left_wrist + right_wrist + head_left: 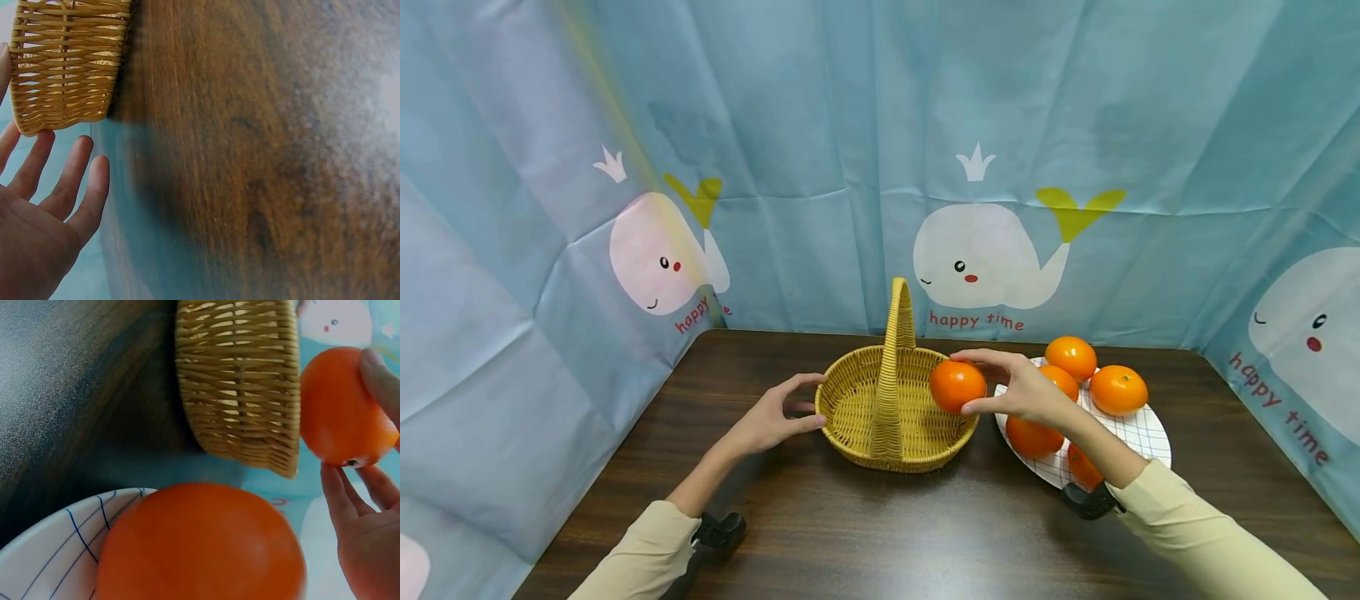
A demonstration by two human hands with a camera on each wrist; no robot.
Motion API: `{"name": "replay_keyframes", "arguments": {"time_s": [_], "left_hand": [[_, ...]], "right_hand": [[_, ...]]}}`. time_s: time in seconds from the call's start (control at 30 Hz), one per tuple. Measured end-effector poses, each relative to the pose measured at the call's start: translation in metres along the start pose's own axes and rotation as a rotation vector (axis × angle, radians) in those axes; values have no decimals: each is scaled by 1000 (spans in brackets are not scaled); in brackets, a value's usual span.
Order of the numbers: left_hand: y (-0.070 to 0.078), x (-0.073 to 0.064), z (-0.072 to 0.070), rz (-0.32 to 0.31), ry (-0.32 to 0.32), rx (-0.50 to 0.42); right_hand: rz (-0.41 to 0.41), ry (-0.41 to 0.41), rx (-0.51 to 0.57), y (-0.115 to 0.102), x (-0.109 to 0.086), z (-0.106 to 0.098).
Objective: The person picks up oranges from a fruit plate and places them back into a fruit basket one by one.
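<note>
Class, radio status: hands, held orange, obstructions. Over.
Right hand holds orange at basket rim. Left hand at opposite end. Upright handle left of orange; nothing apparently blocking.

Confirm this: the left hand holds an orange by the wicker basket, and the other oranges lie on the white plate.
Not the left hand: the head view shows the right hand holding the orange by the wicker basket. The other oranges lie on the white plate.

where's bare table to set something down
Bare table: in front of the basket, between the sleeves; beyond the left hand, toward the curtain; right of the plate. Crowded: the plate of oranges, the right forearm across it.
</note>
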State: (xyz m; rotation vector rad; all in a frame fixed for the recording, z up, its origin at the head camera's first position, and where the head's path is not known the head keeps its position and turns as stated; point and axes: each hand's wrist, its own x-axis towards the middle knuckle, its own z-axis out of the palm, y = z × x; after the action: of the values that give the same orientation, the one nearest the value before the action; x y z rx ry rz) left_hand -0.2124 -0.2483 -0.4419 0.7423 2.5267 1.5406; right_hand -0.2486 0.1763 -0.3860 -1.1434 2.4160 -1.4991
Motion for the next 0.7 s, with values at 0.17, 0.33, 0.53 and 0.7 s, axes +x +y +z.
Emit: {"name": "replay_keyframes", "arguments": {"time_s": [0.17,0.33,0.53,0.7], "left_hand": [[0,0,0,-2,-2,-11],[0,0,1,0,-7,-30],[-2,0,1,0,-3,-23],[-2,0,1,2,0,-11]], "right_hand": [[-13,-17,-32,2,2,6],[-27,-38,-69,5,2,11],[-31,-55,-81,8,1,13],[-33,-63,-95,7,1,13]]}}
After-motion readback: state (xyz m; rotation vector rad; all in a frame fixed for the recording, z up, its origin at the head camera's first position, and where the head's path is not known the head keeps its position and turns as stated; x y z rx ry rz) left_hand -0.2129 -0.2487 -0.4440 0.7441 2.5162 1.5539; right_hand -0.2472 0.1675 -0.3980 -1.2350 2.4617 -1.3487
